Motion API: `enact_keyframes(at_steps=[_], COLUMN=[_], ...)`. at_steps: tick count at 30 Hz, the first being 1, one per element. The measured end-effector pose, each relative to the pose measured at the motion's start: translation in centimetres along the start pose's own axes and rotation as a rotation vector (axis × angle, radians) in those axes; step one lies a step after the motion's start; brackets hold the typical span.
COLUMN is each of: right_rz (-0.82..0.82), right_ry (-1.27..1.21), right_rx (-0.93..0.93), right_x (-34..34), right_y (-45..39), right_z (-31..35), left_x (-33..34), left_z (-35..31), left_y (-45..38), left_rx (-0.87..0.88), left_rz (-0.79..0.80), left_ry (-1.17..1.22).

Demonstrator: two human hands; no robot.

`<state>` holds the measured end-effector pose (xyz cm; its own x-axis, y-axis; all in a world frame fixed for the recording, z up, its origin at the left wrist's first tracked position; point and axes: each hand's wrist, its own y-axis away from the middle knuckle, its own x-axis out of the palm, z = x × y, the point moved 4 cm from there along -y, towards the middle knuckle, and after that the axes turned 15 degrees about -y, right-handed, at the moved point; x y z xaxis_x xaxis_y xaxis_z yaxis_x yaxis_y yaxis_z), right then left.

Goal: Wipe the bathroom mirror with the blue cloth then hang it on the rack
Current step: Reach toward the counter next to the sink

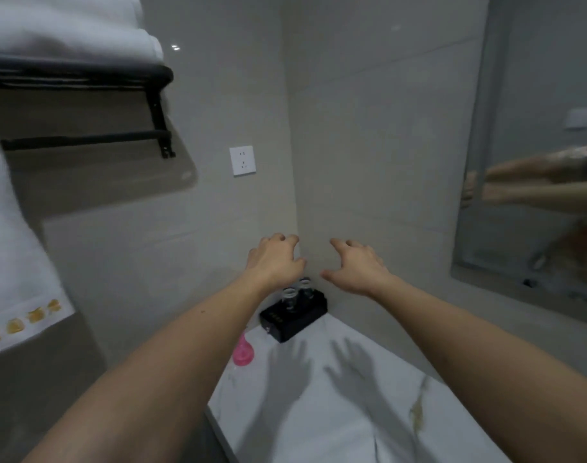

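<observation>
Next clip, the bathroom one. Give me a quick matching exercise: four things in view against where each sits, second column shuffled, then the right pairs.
Things:
1. black rack
2. mirror
3. wall socket
4. black tray with glasses

Places:
A. on the marble counter, in the corner below both hands
B. right edge of the view, on the right wall
C. upper left, holding white towels
D. on the left wall, between rack and corner

Pairs: 1-C, 2-B, 3-D, 4-A
</observation>
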<state>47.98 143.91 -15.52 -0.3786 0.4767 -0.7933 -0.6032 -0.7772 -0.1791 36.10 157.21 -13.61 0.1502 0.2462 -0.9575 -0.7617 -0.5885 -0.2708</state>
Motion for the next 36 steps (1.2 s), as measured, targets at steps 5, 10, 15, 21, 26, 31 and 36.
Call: enact_keyframes(at_steps=[5,10,15,21,26,31,36], right_rz=[-0.062,-0.103,-0.154,-0.199,-0.214,-0.200,-0.179], right_ry=[0.012,0.038,0.026,-0.016,-0.026,-0.072,-0.126], right_rx=[0.182,0.348,0.514,0.723,0.895,1.057,1.145], right_x=[0.6,1.9,3.6,6.6,9.8,13.5,16.9], right_y=[-0.9,-0.5,1.4,5.6,11.0,16.7,21.7], right_z=[-4.3,-8.1,-12.1,-16.4,-19.3,-21.7,-23.6], left_x=[4.6,9.0,14.0,19.2,23.1,27.0,30.3], left_z=[-2.8,-5.9,-9.4,-13.5,-16.5,-19.2,-21.5], left_y=[-3.9,-6.6,-7.1,-5.6,-2.2,2.4,6.2], left_rx=[0.177,0.307,0.461,0.590,0.704,0.821,0.890], left_rz=[0.056,0.126,0.212,0.311,0.387,0.472,0.542], left_ry=[0.050,0.162,0.210,0.210,0.244,0.205,0.147])
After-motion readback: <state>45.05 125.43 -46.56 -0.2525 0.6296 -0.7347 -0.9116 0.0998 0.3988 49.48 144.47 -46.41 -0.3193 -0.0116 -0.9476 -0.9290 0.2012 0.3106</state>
